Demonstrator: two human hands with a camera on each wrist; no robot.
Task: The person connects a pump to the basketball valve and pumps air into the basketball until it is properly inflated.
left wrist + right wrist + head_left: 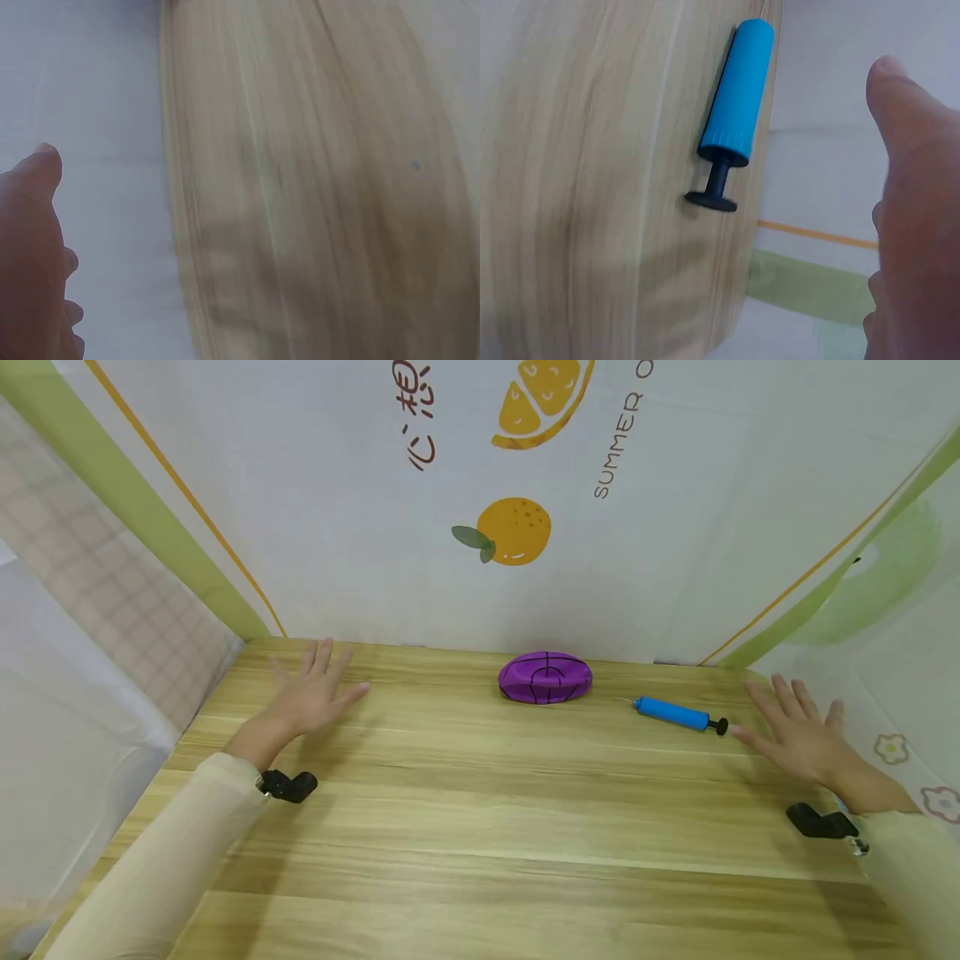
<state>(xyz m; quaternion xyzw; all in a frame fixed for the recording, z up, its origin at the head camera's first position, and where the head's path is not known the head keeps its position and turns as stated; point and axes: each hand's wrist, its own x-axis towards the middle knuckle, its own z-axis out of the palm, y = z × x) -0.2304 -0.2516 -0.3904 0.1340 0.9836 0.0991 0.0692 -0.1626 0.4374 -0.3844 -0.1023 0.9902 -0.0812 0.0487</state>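
- Left hand point(311, 693): palm down, fingers spread straight, holding nothing.
- Right hand point(798, 735): palm down, fingers spread, empty.
- Both forearms sleeved, reaching forward.

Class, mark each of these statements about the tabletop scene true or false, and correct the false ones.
1. The blue pump lies on the wooden table. True.
2. The purple ball is fully inflated and round. False: it looks flattened, deflated.
3. The right hand grips the pump. False: its fingers are spread, near the pump's black handle, holding nothing.
4. The left hand is open, with nothing in it. True.
5. The ball lies to the right of the pump. False: it lies to its left in the head view.
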